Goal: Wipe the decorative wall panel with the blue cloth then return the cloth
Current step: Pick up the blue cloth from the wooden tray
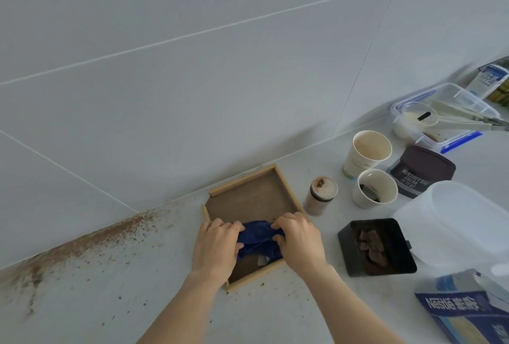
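A crumpled blue cloth (257, 239) lies in a shallow square wooden tray (249, 195) on the pale counter. My left hand (216, 247) grips the cloth's left side and my right hand (298, 241) grips its right side, both over the tray's near half. Behind the tray rises the grey tiled wall panel (192, 82). Brown powder (91, 239) is smeared along the wall's foot to the left and speckles the counter there.
To the right stand a small jar (321, 196), two paper cups (367, 153) (376, 189), a dark cocoa tin (422, 172), a black box of brown chunks (377, 247), a clear lidded container (443, 115), a translucent tub (462, 219) and a blue Nestle box (462, 310).
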Tool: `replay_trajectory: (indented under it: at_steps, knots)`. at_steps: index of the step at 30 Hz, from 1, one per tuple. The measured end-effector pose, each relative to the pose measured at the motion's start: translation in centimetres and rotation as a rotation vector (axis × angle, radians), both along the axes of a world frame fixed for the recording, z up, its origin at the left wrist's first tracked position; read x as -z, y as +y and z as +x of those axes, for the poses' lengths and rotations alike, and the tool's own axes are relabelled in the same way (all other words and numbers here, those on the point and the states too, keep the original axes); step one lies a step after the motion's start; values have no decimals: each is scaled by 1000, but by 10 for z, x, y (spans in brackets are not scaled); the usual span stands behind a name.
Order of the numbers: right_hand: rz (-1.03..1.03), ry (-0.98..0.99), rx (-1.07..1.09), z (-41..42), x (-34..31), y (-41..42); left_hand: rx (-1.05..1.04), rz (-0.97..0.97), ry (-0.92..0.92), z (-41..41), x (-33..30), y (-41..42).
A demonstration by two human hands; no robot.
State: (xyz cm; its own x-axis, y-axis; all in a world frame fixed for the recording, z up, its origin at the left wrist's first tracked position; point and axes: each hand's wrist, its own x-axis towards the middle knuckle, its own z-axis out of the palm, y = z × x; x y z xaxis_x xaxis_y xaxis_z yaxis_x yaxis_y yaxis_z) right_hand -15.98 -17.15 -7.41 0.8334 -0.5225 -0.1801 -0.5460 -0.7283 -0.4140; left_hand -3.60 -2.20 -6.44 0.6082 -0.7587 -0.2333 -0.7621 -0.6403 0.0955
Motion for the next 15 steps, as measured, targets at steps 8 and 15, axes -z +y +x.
replay_trajectory:
  at_steps: [8, 15]
  knots:
    - [-96, -134, 11, 8, -45, -9, -31, -97, -32, 24, -58, 1]
    - [-216, -249, -7, 26, -120, -5, -50, -214, -147, 48, -132, 12]
